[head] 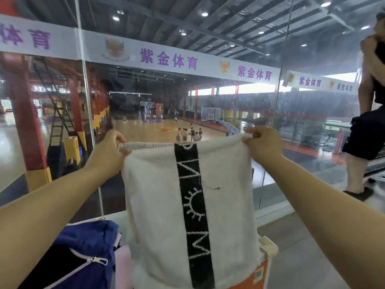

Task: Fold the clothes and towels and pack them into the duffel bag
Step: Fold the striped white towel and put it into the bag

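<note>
Item: towel (158, 205), white w/ black stripe. We hold it up by top corners, left hand (110, 146) & right hand (263, 146) each pinching one; long axis hangs straight down. Blue duffel bag (89, 243), zip open: below, left of towel, nearer our left arm. Next, prob.: fold in half.

This is an indoor sports hall, seen from a raised gallery behind a glass wall (302, 105). Below lies a wooden basketball court (145, 130) with backboards (210, 114) on wheeled stands, and a cluster of players (189, 133) stands near its middle. A white banner (168, 59) across the glass repeats the purple characters 紫金体育, which name a sports venue. Red steel columns (27, 122) with yellow bases (38, 178) line the court under a ribbed metal roof (229, 24) with round lamps (204, 14).
</note>
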Action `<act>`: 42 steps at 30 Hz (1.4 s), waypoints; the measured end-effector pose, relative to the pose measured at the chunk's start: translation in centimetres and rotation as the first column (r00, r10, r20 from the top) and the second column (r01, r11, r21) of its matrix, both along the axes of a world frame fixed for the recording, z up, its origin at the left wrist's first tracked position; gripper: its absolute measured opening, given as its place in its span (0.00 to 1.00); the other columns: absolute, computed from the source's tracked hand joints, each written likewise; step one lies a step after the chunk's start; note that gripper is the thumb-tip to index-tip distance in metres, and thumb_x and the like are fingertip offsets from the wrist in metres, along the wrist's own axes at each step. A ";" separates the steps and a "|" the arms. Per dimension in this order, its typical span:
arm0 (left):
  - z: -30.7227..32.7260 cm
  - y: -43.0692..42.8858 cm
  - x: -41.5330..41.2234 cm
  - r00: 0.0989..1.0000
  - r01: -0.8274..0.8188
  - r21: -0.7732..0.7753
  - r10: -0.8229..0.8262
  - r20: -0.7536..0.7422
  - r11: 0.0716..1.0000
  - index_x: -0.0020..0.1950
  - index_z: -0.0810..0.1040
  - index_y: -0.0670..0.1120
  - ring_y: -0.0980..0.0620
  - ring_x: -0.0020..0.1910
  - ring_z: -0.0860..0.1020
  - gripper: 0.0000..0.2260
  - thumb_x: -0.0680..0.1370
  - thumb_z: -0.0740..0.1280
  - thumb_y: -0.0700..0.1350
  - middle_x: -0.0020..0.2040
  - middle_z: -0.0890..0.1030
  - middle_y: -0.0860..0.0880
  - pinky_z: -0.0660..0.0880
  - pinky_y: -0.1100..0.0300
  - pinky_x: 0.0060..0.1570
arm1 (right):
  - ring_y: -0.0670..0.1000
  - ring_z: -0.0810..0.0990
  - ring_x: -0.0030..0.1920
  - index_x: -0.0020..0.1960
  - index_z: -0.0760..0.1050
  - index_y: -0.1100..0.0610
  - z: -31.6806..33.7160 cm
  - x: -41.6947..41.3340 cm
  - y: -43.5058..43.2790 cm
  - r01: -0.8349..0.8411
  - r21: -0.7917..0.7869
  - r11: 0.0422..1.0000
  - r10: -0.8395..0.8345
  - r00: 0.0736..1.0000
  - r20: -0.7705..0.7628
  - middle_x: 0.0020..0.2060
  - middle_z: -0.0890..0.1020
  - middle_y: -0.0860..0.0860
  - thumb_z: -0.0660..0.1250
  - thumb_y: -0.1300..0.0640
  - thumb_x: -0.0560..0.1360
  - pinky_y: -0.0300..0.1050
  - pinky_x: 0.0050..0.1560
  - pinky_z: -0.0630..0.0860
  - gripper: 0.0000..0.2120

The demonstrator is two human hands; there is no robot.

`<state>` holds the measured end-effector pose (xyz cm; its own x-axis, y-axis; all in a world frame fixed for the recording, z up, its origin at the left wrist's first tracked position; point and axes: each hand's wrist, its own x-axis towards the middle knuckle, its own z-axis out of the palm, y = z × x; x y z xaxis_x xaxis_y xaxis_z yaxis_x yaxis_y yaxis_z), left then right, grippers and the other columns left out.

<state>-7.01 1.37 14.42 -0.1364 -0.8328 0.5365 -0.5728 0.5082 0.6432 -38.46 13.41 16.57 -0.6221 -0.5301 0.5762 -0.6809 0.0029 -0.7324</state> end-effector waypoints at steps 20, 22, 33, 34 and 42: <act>2.2 -0.1 1.5 0.813 0.449 0.204 -0.304 -0.496 0.870 0.51 0.78 0.50 0.47 0.51 0.80 0.18 0.68 0.72 0.31 0.54 0.80 0.43 0.81 0.63 0.39 | 0.53 0.76 0.38 0.56 0.78 0.63 0.8 -1.5 1.3 -0.170 -0.105 0.980 0.198 0.890 0.410 0.41 0.78 0.56 0.70 0.67 0.72 0.44 0.43 0.77 0.13; 3.2 -0.1 1.7 0.850 0.384 0.141 -0.289 -0.440 0.913 0.48 0.79 0.52 0.46 0.53 0.80 0.15 0.69 0.72 0.33 0.51 0.81 0.47 0.81 0.56 0.48 | 0.57 0.79 0.48 0.60 0.76 0.64 1.6 -1.7 2.0 -0.204 -0.093 0.974 0.224 0.911 0.347 0.46 0.79 0.57 0.71 0.71 0.70 0.47 0.53 0.79 0.19; 4.5 1.6 1.5 0.936 0.149 -0.023 -0.149 -0.320 0.989 0.45 0.80 0.51 0.54 0.40 0.76 0.03 0.73 0.72 0.45 0.48 0.80 0.48 0.74 0.61 0.42 | 0.54 0.82 0.47 0.52 0.83 0.56 2.5 -1.4 4.5 -0.100 -0.063 0.993 0.095 0.992 -0.078 0.43 0.83 0.52 0.74 0.59 0.69 0.52 0.56 0.78 0.12; 4.5 1.7 1.8 0.937 0.161 -0.007 -0.155 -0.313 0.987 0.43 0.80 0.52 0.52 0.41 0.76 0.03 0.73 0.72 0.45 0.47 0.80 0.48 0.76 0.59 0.44 | 0.54 0.82 0.47 0.51 0.83 0.55 2.5 -1.5 4.7 -0.088 -0.050 0.995 0.083 0.992 -0.100 0.43 0.84 0.52 0.74 0.57 0.69 0.53 0.56 0.78 0.11; 4.5 3.8 4.3 0.963 0.193 -0.027 -0.195 -0.187 0.981 0.41 0.79 0.56 0.50 0.44 0.78 0.07 0.70 0.73 0.45 0.43 0.80 0.54 0.76 0.57 0.47 | 0.41 0.78 0.29 0.54 0.82 0.55 3.4 -1.4 8.5 -0.183 0.021 0.983 0.184 0.972 -0.143 0.39 0.82 0.50 0.72 0.55 0.72 0.37 0.36 0.78 0.11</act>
<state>-2.75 5.20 18.89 -0.1912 -0.7957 0.5748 -0.3319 0.6035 0.7250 -39.89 21.91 19.98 -0.4246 -0.6322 0.6481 -0.7688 -0.1264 -0.6269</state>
